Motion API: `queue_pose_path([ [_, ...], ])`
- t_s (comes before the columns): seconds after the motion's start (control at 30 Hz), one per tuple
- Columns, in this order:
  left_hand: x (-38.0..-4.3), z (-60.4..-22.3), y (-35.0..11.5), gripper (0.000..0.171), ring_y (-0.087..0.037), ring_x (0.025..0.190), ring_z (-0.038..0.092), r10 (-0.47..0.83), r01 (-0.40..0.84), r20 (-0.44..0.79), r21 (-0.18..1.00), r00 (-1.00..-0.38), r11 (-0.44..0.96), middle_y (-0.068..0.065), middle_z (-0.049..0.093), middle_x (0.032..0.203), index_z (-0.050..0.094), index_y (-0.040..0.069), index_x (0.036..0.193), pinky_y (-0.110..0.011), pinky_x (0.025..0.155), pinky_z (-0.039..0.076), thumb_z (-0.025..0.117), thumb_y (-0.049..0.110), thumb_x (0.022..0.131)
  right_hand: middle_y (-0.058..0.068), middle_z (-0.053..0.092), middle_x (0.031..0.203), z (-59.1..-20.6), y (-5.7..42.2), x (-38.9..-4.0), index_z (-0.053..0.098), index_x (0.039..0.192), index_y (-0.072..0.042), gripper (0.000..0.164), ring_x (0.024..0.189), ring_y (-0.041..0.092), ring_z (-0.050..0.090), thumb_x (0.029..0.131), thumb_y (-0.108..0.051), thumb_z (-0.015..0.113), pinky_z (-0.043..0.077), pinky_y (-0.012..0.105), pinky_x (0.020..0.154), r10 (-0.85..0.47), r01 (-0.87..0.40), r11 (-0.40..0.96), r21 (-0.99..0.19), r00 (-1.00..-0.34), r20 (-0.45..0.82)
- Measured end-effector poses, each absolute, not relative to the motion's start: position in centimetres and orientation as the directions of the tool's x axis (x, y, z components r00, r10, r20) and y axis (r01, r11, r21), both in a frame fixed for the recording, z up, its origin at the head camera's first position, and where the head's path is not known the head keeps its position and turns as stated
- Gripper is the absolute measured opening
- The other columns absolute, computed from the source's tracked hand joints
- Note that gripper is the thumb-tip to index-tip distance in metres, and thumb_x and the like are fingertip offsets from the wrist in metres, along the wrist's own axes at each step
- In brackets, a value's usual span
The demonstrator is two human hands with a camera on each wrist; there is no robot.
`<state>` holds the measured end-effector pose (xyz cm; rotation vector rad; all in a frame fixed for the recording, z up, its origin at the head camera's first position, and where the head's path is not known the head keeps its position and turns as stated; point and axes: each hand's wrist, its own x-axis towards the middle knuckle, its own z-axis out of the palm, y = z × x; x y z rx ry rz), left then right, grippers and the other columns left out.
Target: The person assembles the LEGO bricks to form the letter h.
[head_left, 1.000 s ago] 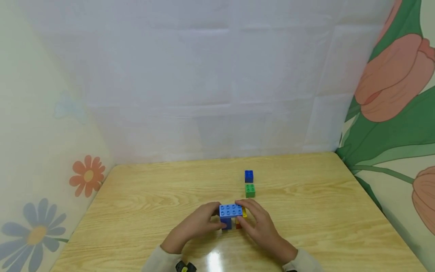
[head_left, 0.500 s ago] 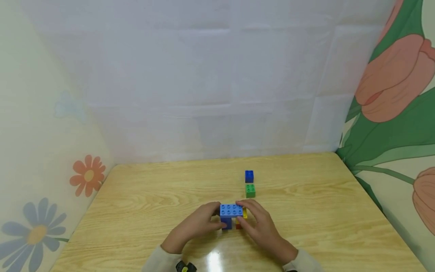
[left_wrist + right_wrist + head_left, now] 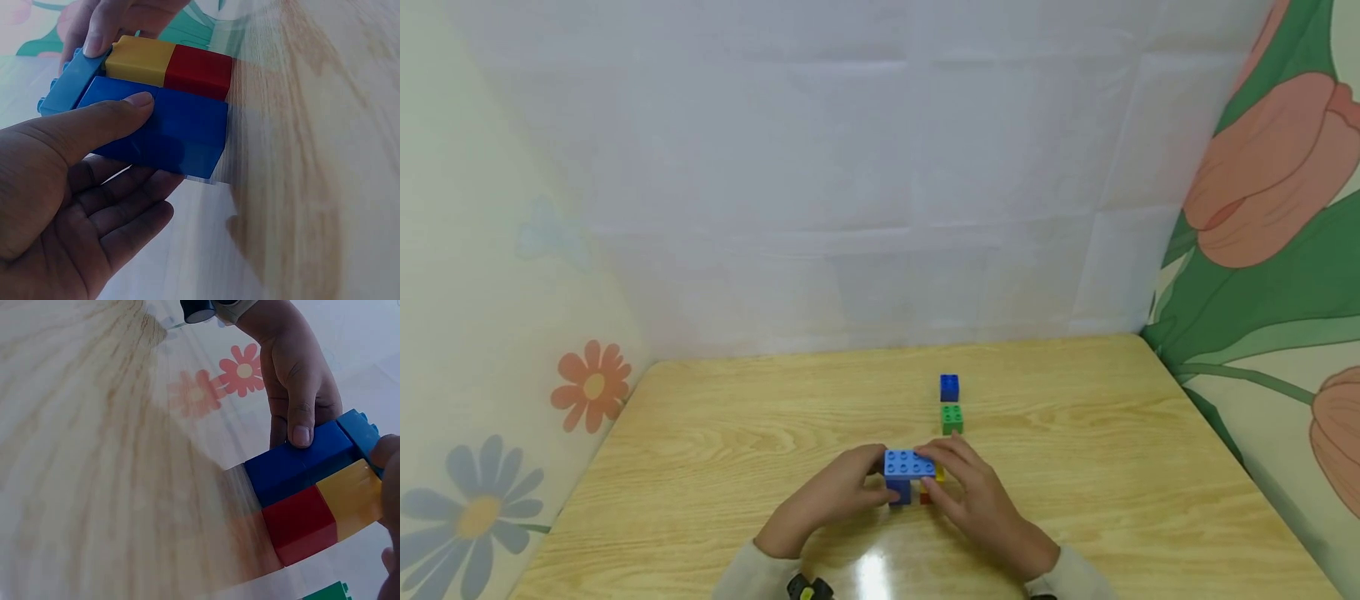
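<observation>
A light blue eight-stud brick (image 3: 902, 463) lies across the top of two short stacks. The left stack is dark blue bricks (image 3: 181, 128); the right one is a yellow brick (image 3: 139, 61) over a red brick (image 3: 199, 72). My left hand (image 3: 850, 487) holds the dark blue stack, thumb on its near side and fingers behind. At the other end, my right hand (image 3: 987, 500) grips the light blue brick, with the thumb at its front edge and a finger on top. That hand partly covers the yellow and red bricks in the head view.
Beyond my right hand a green brick (image 3: 952, 419) stands on the wooden table (image 3: 737, 417), close to its fingertips. A dark blue brick (image 3: 950, 387) sits just behind the green one. A white sheet (image 3: 880, 208) hangs along the table's back edge.
The fingers of my right hand have shifted slightly, one reaching a little farther left over the light blue brick's top. The left hand and the stacks stay in place.
</observation>
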<state>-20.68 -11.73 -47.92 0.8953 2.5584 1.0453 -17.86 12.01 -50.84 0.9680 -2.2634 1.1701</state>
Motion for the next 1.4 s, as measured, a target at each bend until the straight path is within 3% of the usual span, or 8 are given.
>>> queue_pose_path([
  [0.37, -20.70, -47.93, -11.69, 0.032, -0.021, 0.104, 0.064, 0.614, 0.454, 0.013, 0.685, -0.789, 0.569, 0.003, 0.066, 0.105, 0.060, 0.011, 0.110, -0.030, 0.089, 0.053, 0.076, 0.024, 0.086, 0.000, 0.055, 0.126, -50.49, 12.10, -17.84, 0.058, 0.131, -0.013, 0.040, 0.116, 0.018, 0.055, 0.092, -0.013, 0.068, 0.048, 0.037, 0.100, -0.424, -0.757, 0.426, -0.495, -0.650, 0.630],
  [0.63, -20.71, -47.74, -11.55, 0.031, -0.020, 0.104, 0.064, 0.615, 0.451, 0.010, 0.690, -0.788, 0.566, 0.004, 0.066, 0.104, 0.060, 0.012, 0.110, -0.030, 0.089, 0.053, 0.076, 0.024, 0.086, -0.002, 0.057, 0.124, -50.54, 12.42, -18.28, 0.060, 0.129, -0.012, 0.039, 0.118, 0.022, 0.056, 0.091, -0.014, 0.070, 0.037, 0.047, 0.108, -0.435, -0.779, 0.430, -0.457, -0.622, 0.651],
  [0.93, -20.74, -47.91, -11.59, 0.032, -0.021, 0.106, 0.064, 0.617, 0.444, 0.012, 0.705, -0.787, 0.554, 0.002, 0.066, 0.107, 0.060, 0.011, 0.110, -0.030, 0.091, 0.052, 0.076, 0.023, 0.086, -0.001, 0.057, 0.125, -51.15, 12.34, -18.68, 0.060, 0.130, -0.012, 0.044, 0.114, 0.017, 0.057, 0.088, -0.007, 0.072, 0.050, 0.026, 0.095, -0.426, -0.815, 0.343, -0.467, -0.578, 0.696],
  [1.4, -20.77, -47.93, -11.70, 0.033, -0.023, 0.107, 0.064, 0.623, 0.435, 0.000, 0.717, -0.782, 0.545, 0.001, 0.066, 0.108, 0.060, 0.009, 0.111, -0.030, 0.091, 0.052, 0.075, 0.025, 0.087, -0.001, 0.058, 0.123, -50.69, 12.37, -18.69, 0.062, 0.127, -0.011, 0.044, 0.110, 0.014, 0.058, 0.086, -0.006, 0.074, 0.048, 0.020, 0.094, -0.438, -0.834, 0.351, -0.425, -0.547, 0.713],
])
